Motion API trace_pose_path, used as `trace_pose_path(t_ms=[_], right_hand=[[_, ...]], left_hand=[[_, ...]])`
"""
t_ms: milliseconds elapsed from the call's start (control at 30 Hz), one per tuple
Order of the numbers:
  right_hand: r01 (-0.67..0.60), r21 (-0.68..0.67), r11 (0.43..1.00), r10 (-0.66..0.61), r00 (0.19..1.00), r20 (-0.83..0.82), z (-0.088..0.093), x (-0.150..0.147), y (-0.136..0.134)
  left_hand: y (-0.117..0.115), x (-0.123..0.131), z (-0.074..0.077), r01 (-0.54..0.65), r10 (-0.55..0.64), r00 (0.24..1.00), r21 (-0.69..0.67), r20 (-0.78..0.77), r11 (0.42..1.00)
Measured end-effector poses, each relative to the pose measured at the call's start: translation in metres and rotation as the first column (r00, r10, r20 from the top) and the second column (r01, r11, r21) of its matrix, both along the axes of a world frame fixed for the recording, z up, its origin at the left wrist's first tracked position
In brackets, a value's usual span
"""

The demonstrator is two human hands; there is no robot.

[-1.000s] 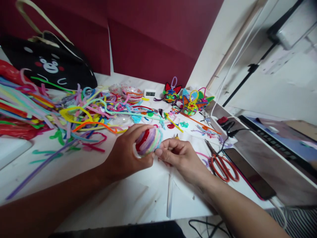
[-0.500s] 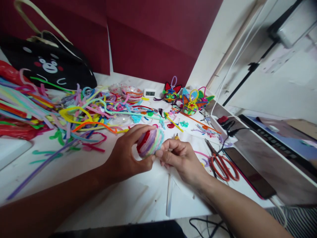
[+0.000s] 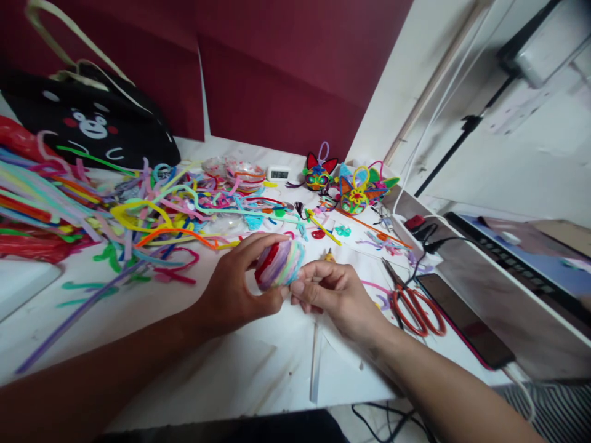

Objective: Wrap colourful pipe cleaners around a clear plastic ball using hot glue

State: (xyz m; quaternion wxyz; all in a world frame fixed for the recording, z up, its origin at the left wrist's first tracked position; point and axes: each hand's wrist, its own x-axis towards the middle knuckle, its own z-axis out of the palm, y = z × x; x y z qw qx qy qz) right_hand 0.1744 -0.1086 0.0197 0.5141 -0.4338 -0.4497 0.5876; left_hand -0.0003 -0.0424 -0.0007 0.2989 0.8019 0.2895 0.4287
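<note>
At the fingertips: left hand point(image 3: 231, 286) clamped round the ball point(image 3: 279, 264), thumb below and fingers above, likely to steady it and leave its blue side free; right hand point(image 3: 339, 292) with thumb and forefinger pinched together against that side, whatever they nip being hidden.
Ball: wound in bands from red to blue, held above the middle of the tabletop point(image 3: 221, 381), apparently so it can be turned.
Scissors: near the tabletop's right edge, handles towards the near edge, presumably for easy reach point(image 3: 401, 288).
Phone point(image 3: 466, 320): along the right edge, white lead point(image 3: 519, 384) in its near end, which perhaps fixes its spot.
Strips point(image 3: 221, 206): heaped towards the left edge, seemingly spread so colours show.
Ornaments point(image 3: 318, 175): grouped by the far right corner, probably clear of the hands.
</note>
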Motion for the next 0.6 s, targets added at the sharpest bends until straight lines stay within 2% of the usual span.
trace_pose_path(t_ms=[200,400,600], right_hand=[[-0.018,0.025,1.000,0.019,1.000,-0.020,-0.0051,0.0016,0.0000],[0.000,0.077,0.997,-0.001,1.000,0.011,-0.0029,-0.0014,-0.0021],[0.063,0.233,0.970,-0.101,0.983,0.156,-0.0018,-0.0037,-0.0082]], left_hand=[[-0.0002,-0.0010,0.0004,0.036,-0.035,0.999,0.077,-0.018,0.996],[-0.0013,-0.0011,-0.0011,0.076,-0.078,0.997,0.129,0.015,0.989],[0.0030,-0.0042,-0.0015,0.229,-0.234,0.971,0.091,0.049,0.969]])
